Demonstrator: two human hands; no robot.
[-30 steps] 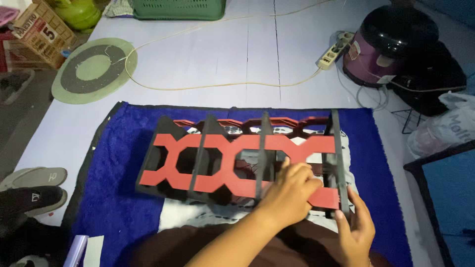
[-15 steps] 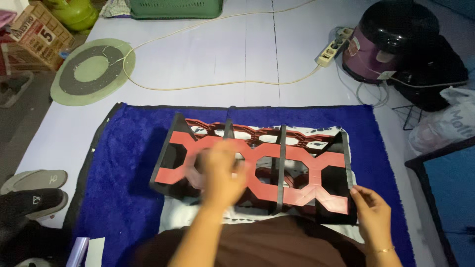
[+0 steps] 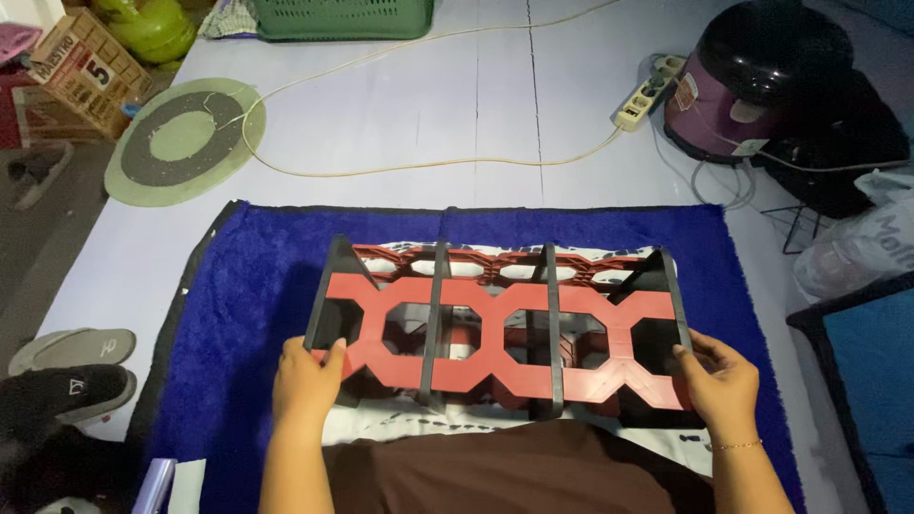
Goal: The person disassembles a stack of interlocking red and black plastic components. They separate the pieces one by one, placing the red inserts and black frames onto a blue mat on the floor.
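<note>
Your left hand [image 3: 307,376] and right hand [image 3: 721,378] each pinch an opposite end of the red-and-black rack [image 3: 495,328], which lies on the blue towel [image 3: 238,286] with its long axis left-right between them, both hands equally near

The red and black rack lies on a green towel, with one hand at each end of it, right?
Not quite. The head view shows the red and black rack on a blue towel, not a green one. The rest holds: the left hand is at its left end and the right hand at its right end.
</note>
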